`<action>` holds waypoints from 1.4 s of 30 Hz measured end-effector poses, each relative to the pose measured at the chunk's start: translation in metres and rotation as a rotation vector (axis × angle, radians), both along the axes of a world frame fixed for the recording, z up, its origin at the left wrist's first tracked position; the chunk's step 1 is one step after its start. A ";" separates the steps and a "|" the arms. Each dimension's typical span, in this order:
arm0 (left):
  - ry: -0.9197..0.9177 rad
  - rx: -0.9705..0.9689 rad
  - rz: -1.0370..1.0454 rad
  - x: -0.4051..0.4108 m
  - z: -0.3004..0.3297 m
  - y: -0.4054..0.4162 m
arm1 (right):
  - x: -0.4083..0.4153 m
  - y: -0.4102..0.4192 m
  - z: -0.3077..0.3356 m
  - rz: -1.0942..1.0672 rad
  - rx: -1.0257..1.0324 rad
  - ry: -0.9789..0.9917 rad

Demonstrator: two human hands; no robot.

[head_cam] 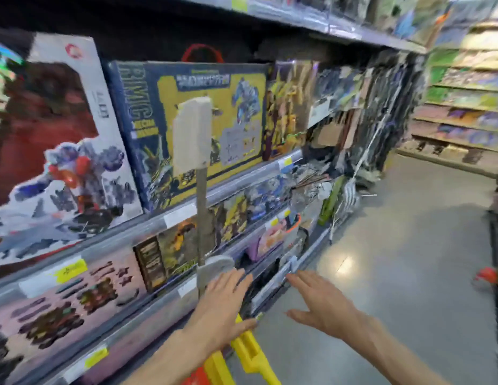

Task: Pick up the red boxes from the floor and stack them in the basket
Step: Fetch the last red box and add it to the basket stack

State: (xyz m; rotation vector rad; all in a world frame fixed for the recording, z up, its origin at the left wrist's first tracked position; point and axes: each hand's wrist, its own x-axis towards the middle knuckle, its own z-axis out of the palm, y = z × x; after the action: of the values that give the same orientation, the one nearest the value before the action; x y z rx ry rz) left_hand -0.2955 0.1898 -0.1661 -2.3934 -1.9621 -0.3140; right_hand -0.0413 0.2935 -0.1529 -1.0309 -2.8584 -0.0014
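Both hands reach out flat and empty, the left hand [224,304] over a yellow handle [249,354], the right hand [323,304] above bare floor [395,273].

Glossy floor [395,245]; yellow plastic handle [250,354]

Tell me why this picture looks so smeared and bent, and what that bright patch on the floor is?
Head view: motion blur smears the shelves and both hands, left hand and right hand; the wide-angle lens bows the shelf edges; the far aisle at right is softest; the bright patch on the floor is glare from overhead lighting.
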 end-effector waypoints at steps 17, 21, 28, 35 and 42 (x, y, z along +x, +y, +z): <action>0.003 0.063 -0.543 0.403 0.080 0.326 | 0.437 0.152 0.102 -0.650 0.025 -0.010; -0.009 0.093 -0.598 0.475 0.086 0.395 | 0.516 0.208 0.111 -0.710 0.048 -0.043; -0.027 0.085 -0.628 0.568 0.076 0.534 | 0.611 0.324 0.101 -0.799 0.067 -0.035; -0.041 0.102 -0.644 0.652 0.074 0.719 | 0.690 0.491 0.085 -0.855 0.036 -0.044; -0.040 0.086 -0.716 0.745 0.083 0.891 | 0.769 0.649 0.089 -0.905 0.031 -0.023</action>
State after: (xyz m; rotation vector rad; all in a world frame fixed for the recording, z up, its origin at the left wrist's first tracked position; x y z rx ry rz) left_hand 0.4498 1.0805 -0.0830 -2.9483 -0.9957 -0.4445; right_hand 0.7275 0.9427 -0.0643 -2.1889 -2.1350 -0.1256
